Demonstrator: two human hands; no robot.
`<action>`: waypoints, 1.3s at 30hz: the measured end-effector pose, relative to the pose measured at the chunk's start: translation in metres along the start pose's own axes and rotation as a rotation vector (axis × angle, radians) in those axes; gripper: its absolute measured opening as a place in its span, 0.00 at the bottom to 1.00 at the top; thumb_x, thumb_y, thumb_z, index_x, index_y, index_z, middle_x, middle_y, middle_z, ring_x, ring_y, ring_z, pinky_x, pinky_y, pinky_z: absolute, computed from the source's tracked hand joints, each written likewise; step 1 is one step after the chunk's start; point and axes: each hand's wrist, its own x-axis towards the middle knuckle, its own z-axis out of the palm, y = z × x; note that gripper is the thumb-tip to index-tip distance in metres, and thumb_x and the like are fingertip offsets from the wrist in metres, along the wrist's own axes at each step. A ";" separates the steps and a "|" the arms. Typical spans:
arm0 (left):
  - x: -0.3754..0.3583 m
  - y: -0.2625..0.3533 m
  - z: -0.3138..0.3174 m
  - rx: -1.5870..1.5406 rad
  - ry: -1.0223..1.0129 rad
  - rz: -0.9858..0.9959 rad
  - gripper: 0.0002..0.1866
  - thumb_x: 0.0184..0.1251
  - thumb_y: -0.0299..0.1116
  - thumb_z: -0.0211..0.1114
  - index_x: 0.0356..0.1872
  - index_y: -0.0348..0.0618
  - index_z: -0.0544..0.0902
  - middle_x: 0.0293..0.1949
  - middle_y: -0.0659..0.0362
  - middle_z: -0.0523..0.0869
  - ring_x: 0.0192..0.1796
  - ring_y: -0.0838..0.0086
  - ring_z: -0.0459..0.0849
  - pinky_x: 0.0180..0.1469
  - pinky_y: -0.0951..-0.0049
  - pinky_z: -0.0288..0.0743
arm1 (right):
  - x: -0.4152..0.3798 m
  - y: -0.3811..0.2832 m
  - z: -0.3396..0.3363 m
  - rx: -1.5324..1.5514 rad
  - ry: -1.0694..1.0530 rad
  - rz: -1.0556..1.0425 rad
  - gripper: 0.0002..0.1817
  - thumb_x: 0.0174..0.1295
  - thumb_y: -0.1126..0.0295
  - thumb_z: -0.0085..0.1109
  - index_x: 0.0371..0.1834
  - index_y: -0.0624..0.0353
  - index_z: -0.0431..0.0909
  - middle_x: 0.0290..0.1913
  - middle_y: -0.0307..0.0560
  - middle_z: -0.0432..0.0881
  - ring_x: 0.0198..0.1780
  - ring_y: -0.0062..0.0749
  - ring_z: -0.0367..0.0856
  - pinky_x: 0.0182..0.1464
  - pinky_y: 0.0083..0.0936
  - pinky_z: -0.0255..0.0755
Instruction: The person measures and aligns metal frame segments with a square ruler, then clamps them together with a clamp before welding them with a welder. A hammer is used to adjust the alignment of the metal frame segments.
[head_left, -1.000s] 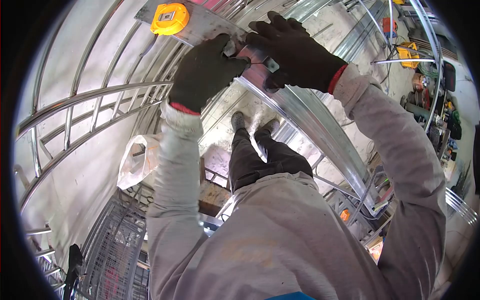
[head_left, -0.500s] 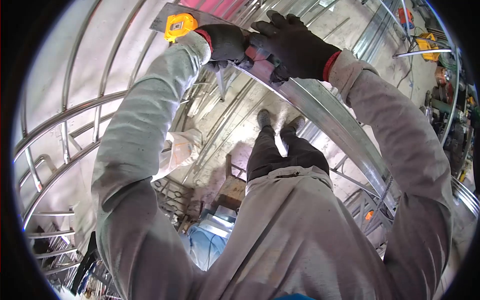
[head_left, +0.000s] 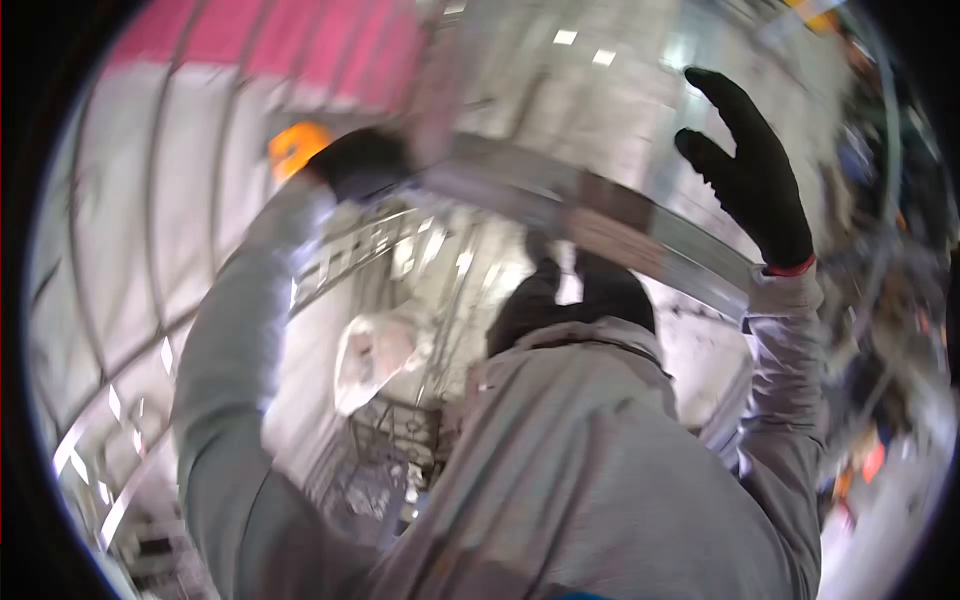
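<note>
The frame is blurred by motion. My left hand (head_left: 362, 165), in a black glove, is closed at the left end of a long grey metal bar (head_left: 500, 180); what exactly its fingers grip is too smeared to make out. Just left of that wrist is an orange-yellow tape measure (head_left: 297, 148). My right hand (head_left: 745, 165), also gloved in black, is raised above the bar's right part, thumb and fingers apart, holding nothing. A brown block-like piece (head_left: 615, 225) lies across the middle of the bar.
Curved metal rails (head_left: 155, 200) stand on the left, with a pink surface (head_left: 270, 45) behind them. A whitish bag (head_left: 375, 360) is below my left forearm. Blurred tools and clutter (head_left: 880, 360) line the right side.
My right hand has let go and moved right, its fingers now spread. My left hand has shifted left and down in view. The whole view has turned, showing more of the pink surface.
</note>
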 end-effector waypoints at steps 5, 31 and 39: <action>-0.001 -0.008 0.017 -0.525 -0.150 -0.311 0.09 0.67 0.35 0.68 0.27 0.46 0.82 0.20 0.53 0.81 0.18 0.62 0.81 0.29 0.60 0.78 | -0.177 0.072 -0.147 -0.017 0.468 0.557 0.24 0.73 0.60 0.69 0.67 0.61 0.80 0.50 0.40 0.88 0.40 0.19 0.81 0.39 0.22 0.77; -0.004 0.005 -0.003 -0.039 0.093 0.061 0.06 0.68 0.32 0.67 0.42 0.47 0.89 0.37 0.56 0.91 0.43 0.60 0.91 0.45 0.60 0.85 | -0.010 0.151 -0.088 0.399 0.234 0.342 0.16 0.77 0.75 0.53 0.64 0.63 0.83 0.42 0.47 0.84 0.38 0.30 0.83 0.36 0.24 0.76; -0.004 0.028 -0.018 -0.449 -0.067 -0.485 0.10 0.61 0.33 0.71 0.42 0.55 0.93 0.44 0.61 0.92 0.52 0.62 0.90 0.56 0.64 0.86 | 0.100 0.087 0.073 0.693 -0.105 0.124 0.17 0.85 0.63 0.50 0.53 0.64 0.86 0.34 0.42 0.85 0.31 0.20 0.83 0.31 0.22 0.75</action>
